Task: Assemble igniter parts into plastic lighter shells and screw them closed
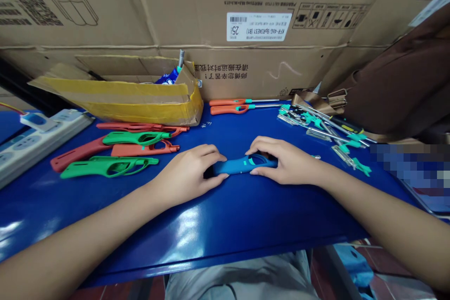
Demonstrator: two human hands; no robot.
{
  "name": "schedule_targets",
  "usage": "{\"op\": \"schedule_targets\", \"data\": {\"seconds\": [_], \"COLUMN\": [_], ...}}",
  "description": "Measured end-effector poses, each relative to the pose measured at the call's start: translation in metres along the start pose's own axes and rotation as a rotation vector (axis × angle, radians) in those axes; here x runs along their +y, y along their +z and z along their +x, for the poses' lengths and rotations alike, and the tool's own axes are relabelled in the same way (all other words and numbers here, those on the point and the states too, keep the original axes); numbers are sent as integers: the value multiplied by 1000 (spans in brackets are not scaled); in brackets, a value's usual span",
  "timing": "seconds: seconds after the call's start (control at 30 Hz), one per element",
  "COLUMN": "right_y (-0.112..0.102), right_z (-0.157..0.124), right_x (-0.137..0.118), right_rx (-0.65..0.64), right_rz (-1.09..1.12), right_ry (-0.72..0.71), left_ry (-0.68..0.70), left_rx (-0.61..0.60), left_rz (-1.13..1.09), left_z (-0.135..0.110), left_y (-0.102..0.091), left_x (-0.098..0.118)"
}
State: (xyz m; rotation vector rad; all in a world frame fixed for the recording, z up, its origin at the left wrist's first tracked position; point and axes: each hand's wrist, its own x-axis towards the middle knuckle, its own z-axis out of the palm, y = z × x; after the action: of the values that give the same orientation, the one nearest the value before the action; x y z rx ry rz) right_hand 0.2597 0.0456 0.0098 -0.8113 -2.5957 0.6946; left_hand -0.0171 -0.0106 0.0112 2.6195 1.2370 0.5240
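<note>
Both my hands are closed round a blue gas lighter handle (234, 166), just over the front middle of the blue table. My left hand (193, 168) grips its left end between thumb and fingers. At the other end, by the trigger loop, my right hand (286, 161) pinches it and partly hides it. Turquoise parts show through openings in the handle. Left of my left hand lie green lighter handles (93, 167) and red lighter handles (84, 152). Beyond my hands are two orange lighters (228, 109) with long metal tubes.
At the back left stands a cardboard box (140, 101) with yellow tape. Metal tubes and turquoise parts (325, 126) lie heaped at the right, beside a brown bag (393, 75). A power strip (42, 140) runs along the left edge. A large cardboard sheet (168, 4) walls off the back.
</note>
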Motion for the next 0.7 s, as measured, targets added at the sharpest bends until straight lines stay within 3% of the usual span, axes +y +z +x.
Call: {"op": "schedule_targets", "data": {"seconds": [0.37,0.7], "right_y": [-2,-3], "right_z": [-1,-2], "right_x": [-3,-2], "right_rx": [-24,-36], "right_rz": [-84,-11], "right_ry": [46,38], "left_ry": [10,11], "left_rx": [1,-11], "left_rz": [8,19], "left_z": [0,0], "left_y": [1,0], "left_x": [-1,0]}}
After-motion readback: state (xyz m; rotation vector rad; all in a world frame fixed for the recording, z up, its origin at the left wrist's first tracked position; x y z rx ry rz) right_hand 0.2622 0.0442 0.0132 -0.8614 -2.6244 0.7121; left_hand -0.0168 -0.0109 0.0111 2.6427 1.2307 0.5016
